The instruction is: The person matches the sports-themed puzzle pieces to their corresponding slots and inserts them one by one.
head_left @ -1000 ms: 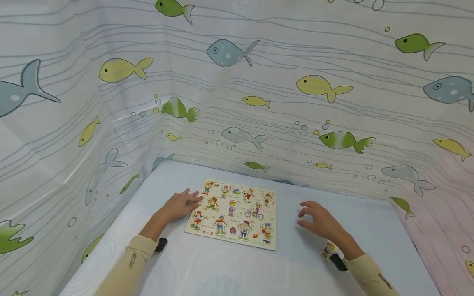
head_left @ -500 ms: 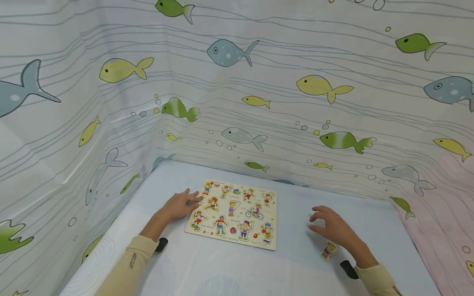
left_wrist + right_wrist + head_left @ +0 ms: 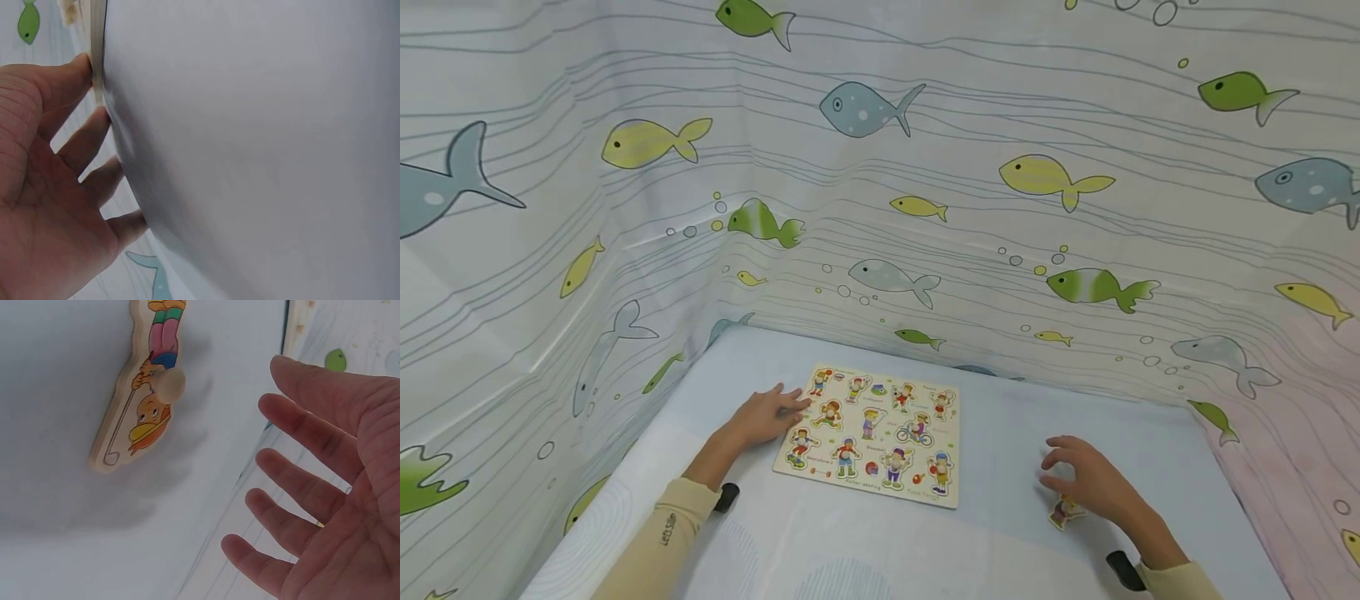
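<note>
In the head view, a wooden knob puzzle board (image 3: 949, 429) with sporty figures lies flat on the table. My left hand (image 3: 767, 418) rests at its left edge. The left wrist view shows the thumb against the board's edge (image 3: 99, 37) and the other fingertips on the table. A loose golfer puzzle piece (image 3: 1062, 515) lies to the right of the board. My right hand (image 3: 1086, 475) hovers over it and partly covers it, fingers apart and holding nothing. In the right wrist view, the golfer's round wooden knob (image 3: 170, 385) faces up, apart from the fingertips (image 3: 270, 405).
Fish-patterned sheeting (image 3: 985, 250) rises as walls behind the pale table (image 3: 1000, 550) and along its sides. Small black wrist cameras (image 3: 727, 497) sit by each cuff. Pieces with knobs fill most of the board's area.
My right hand has moved right and towards me from beside the board, until it is over the golfer piece. The left hand and the board stay where they were.
</note>
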